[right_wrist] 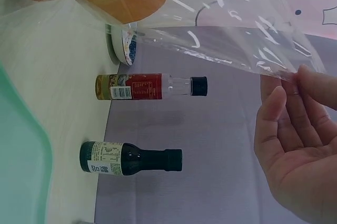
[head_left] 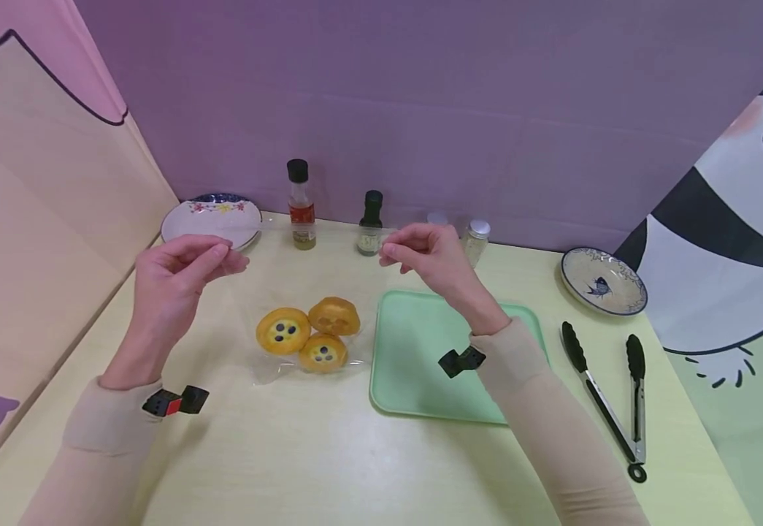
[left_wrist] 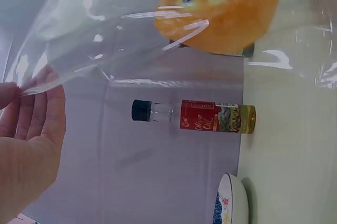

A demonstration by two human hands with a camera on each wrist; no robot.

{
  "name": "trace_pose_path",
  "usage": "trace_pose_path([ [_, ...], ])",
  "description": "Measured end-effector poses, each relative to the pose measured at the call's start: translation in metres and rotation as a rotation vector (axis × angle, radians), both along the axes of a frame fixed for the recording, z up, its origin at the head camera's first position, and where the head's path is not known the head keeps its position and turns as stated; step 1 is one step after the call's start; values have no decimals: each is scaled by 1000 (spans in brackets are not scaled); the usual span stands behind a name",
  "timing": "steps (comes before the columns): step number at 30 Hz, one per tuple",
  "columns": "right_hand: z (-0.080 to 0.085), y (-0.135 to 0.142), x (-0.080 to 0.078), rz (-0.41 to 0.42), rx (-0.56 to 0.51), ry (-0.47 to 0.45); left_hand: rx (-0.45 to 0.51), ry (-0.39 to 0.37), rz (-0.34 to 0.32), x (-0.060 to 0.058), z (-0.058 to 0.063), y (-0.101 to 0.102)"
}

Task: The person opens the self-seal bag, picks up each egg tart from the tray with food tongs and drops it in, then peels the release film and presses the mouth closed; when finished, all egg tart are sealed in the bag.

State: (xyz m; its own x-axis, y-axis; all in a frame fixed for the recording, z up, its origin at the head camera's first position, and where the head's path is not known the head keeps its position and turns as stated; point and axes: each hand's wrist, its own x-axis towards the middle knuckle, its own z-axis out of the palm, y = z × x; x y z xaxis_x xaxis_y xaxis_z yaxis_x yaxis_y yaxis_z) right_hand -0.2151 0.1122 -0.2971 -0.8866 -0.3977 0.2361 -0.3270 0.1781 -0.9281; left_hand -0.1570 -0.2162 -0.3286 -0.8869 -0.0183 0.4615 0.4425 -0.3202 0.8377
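Observation:
A clear plastic bag (left_wrist: 139, 74) stretches between my two hands, holding three round golden buns (head_left: 282, 331), at least two with dark blueberry-like spots on top. The left hand (head_left: 174, 281) pinches one upper corner of the bag between thumb and fingers. At the opposite corner, my right hand (head_left: 430, 256) pinches the film the same way; the right wrist view shows its thumb pressed on the edge. The buns sit together at the bottom of the bag, lower than both hands and left of the green tray (head_left: 447, 365) in the head view.
An olive oil bottle (head_left: 302, 212) and a dark sauce bottle (head_left: 371, 226) stand along the back, with a silver-capped shaker (head_left: 476, 241) to their right. A floral plate (head_left: 210, 219) is back left. At right lie a patterned dish (head_left: 603, 281) and black-tipped tongs (head_left: 607, 409).

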Motion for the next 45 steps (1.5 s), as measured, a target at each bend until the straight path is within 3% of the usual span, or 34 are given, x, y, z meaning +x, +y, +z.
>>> trace_pose_path([
  [10,-1,-7,-3,-75,74,91,-108,37,21,-3,7,7],
  [20,-6,-14,-18,-118,138,57,-174,53,18,-5,15,12],
  [29,-10,-19,-29,-126,153,48,-159,75,-65,-9,22,17],
  [40,-2,-25,-30,-138,254,207,-189,94,-83,-10,25,21],
  [45,1,-27,-32,-149,268,204,-186,123,-96,-11,24,25],
])
